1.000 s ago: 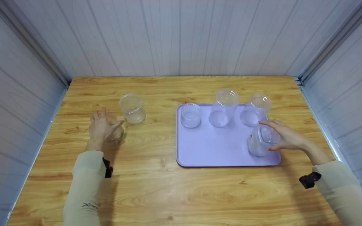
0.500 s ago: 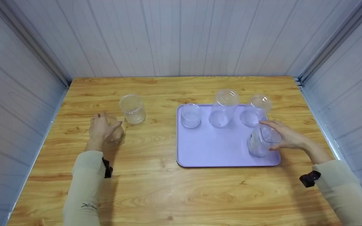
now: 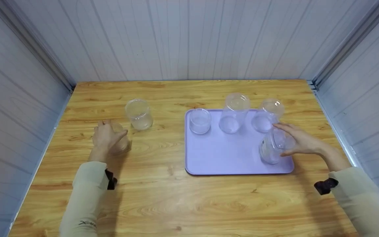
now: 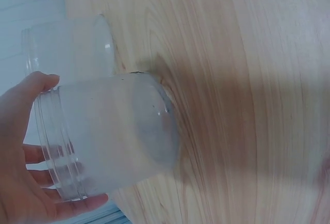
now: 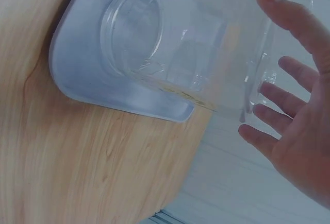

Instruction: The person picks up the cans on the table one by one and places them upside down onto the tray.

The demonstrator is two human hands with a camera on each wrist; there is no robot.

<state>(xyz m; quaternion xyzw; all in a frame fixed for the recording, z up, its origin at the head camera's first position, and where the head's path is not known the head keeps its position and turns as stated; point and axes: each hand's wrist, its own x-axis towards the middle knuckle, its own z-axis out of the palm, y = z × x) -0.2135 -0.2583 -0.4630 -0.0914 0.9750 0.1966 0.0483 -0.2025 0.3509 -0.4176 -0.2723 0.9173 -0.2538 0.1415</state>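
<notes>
My left hand (image 3: 104, 136) is wrapped around the rim of a clear plastic jar (image 4: 108, 136) on the wooden table, its thumb on one side and its fingers on the other. Beyond that jar is a second clear jar (image 3: 139, 115), upright on the table. On the right, my right hand (image 3: 303, 141) is spread loosely around the top of another clear jar (image 3: 270, 151), which stands at the tray's right front corner. In the right wrist view, the thumb and fingertips (image 5: 258, 136) are straight or slightly bent beside the rim. A label shows on this jar's left side.
The lilac tray (image 3: 222, 164) also bears a short clear jar (image 3: 200, 121) at its back left, a tall clear jar (image 3: 234, 113) and a further clear jar (image 3: 266, 117) along its back edge. Pale panel walls (image 3: 189, 42) enclose the table (image 3: 163, 204) on three sides.
My left fingers have closed down around the jar, and the left forearm has shifted slightly. My right hand has eased a little to the right at the jar's rim.
</notes>
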